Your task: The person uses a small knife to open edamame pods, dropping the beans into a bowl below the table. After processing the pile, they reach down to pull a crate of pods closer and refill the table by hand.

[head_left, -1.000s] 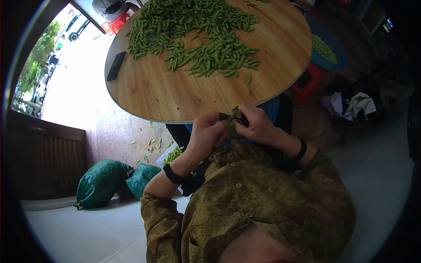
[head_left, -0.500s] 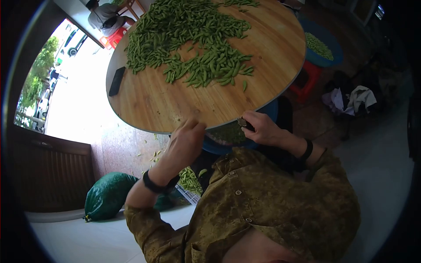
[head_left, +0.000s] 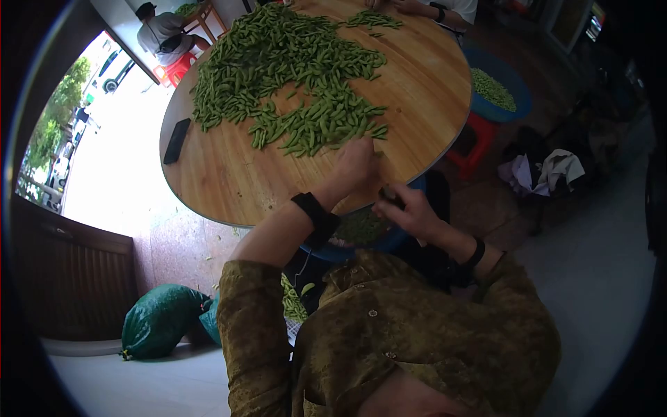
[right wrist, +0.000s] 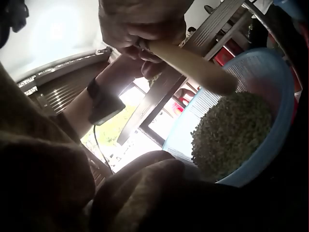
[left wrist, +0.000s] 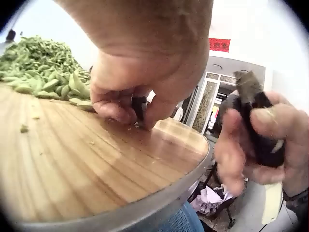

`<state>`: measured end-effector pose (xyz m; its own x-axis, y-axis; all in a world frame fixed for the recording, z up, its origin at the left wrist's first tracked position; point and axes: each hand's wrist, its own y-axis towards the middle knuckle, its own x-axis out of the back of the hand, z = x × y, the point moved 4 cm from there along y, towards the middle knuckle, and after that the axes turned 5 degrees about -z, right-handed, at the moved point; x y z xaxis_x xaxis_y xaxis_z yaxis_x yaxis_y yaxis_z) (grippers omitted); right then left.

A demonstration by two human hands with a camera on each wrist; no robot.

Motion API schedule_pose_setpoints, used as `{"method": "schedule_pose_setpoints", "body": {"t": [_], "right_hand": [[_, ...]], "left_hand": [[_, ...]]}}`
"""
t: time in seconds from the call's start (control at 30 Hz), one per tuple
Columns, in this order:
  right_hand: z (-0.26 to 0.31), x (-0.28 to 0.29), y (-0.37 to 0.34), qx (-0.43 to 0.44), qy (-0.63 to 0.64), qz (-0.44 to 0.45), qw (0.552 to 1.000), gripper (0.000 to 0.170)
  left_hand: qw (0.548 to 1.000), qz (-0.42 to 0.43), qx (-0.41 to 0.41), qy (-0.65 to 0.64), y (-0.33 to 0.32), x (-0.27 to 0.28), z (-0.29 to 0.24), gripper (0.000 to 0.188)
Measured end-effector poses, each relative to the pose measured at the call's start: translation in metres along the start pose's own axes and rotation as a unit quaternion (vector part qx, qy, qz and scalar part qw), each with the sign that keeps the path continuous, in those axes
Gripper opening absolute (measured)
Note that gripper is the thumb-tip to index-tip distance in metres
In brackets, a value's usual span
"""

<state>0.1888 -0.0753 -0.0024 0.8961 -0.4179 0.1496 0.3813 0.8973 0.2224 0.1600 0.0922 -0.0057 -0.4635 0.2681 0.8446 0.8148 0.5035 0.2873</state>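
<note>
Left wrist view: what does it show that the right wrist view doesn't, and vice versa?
Only the left wrist view shows the green pod pile and red wall sign.

Only the right wrist view shows the shelled beans and left wristband.

Both show the left hand, the right hand gripping the pale handle, and part of the blue basket.

street-side room (head_left: 180, 386), open doorway (head_left: 114, 149), car (head_left: 114, 71) outside, tiled floor (head_left: 174, 243)
</note>
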Motion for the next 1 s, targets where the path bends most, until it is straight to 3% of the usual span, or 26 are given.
{"method": "schedule_pose_setpoints", "body": {"t": [0.03, 0.13, 0.2, 0.23, 0.3, 0.33, 0.4, 0.43, 0.5, 0.6, 0.83, 1.0], "right_hand": [[0.001, 0.003, 0.002, 0.002, 0.001, -0.004, 1.000, 0.016], [0.000, 0.015, 0.011, -0.182, 0.156, -0.054, 0.969, 0.020], [-0.003, 0.015, 0.016, -0.206, 0.222, -0.056, 0.951, 0.019], [-0.006, 0.013, 0.015, -0.234, 0.285, -0.054, 0.928, 0.018], [-0.004, 0.005, 0.016, -0.225, 0.291, -0.023, 0.930, 0.019], [-0.003, -0.001, 0.016, -0.216, 0.297, 0.009, 0.930, 0.021], [0.001, -0.009, 0.015, -0.211, 0.314, 0.025, 0.925, 0.022], [0.004, -0.013, 0.015, -0.205, 0.328, 0.039, 0.921, 0.023], [0.007, -0.018, 0.015, -0.203, 0.334, 0.058, 0.919, 0.026], [0.014, -0.026, 0.015, -0.198, 0.325, 0.093, 0.920, 0.031], [0.018, -0.033, 0.016, -0.191, 0.311, 0.140, 0.921, 0.038], [0.029, -0.032, 0.017, -0.175, 0.288, 0.154, 0.929, 0.037]], "left_hand": [[1.000, 0.001, -0.004, 0.002, -0.003, 0.007, -0.004, 0.025], [0.999, 0.017, -0.006, -0.040, -0.019, 0.024, -0.011, 0.021], [0.984, -0.056, 0.009, -0.171, -0.034, 0.036, -0.011, 0.026], [0.984, -0.054, 0.009, -0.171, -0.043, 0.041, -0.014, 0.026], [0.919, 0.005, 0.110, -0.378, -0.062, 0.044, -0.014, 0.020], [0.919, 0.004, 0.113, -0.377, -0.069, 0.050, -0.014, 0.020], [0.865, 0.042, 0.216, -0.452, -0.084, 0.054, -0.007, 0.015], [0.865, 0.038, 0.218, -0.451, -0.089, 0.056, -0.006, 0.015], [0.795, 0.002, 0.231, -0.561, -0.096, 0.060, -0.004, 0.015], [0.754, 0.018, 0.263, -0.601, -0.101, 0.066, -0.003, 0.014], [0.755, 0.030, 0.268, -0.598, -0.107, 0.064, 0.002, 0.009], [0.787, -0.039, 0.232, -0.571, -0.110, 0.068, -0.001, 0.007]]}}
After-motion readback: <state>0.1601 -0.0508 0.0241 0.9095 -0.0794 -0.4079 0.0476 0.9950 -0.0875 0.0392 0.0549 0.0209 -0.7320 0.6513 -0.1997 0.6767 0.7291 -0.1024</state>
